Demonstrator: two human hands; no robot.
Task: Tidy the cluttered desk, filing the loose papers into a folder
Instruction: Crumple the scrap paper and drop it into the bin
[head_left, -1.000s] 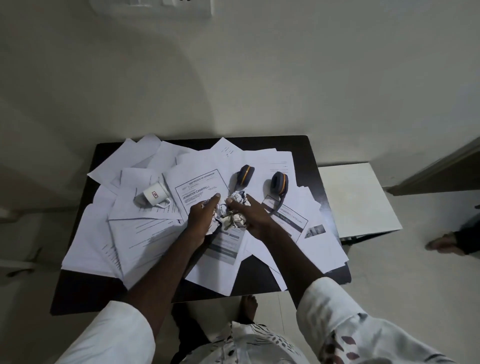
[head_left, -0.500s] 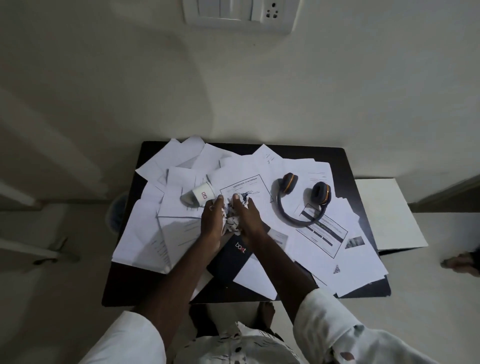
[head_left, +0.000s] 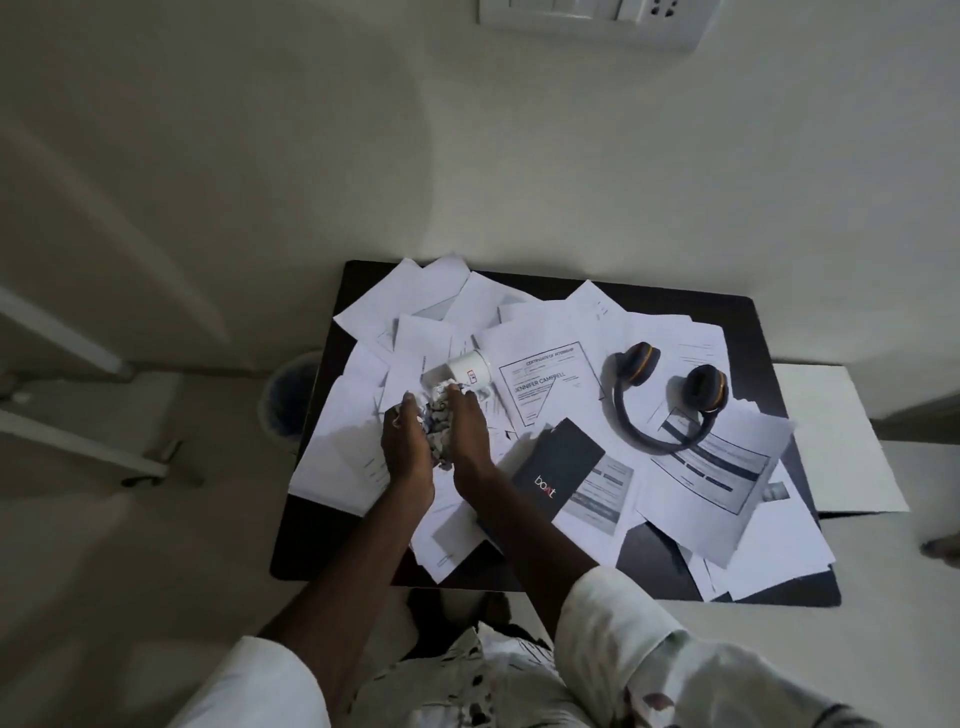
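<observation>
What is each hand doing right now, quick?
Left hand: fingers curled round the paper wad, holding it.
Right hand: holding the same paper wad from the other side.

Loose papers (head_left: 701, 467) overlapping across dark desk (head_left: 649, 551), crumpled wad (head_left: 439, 423) between left hand (head_left: 408, 457) and right hand (head_left: 470, 441)

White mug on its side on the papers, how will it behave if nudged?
The white mug lies sideways, so it would probably roll until its handle catches. It looks ceramic: likely heavy for its size, and breakable off the desk.
</observation>
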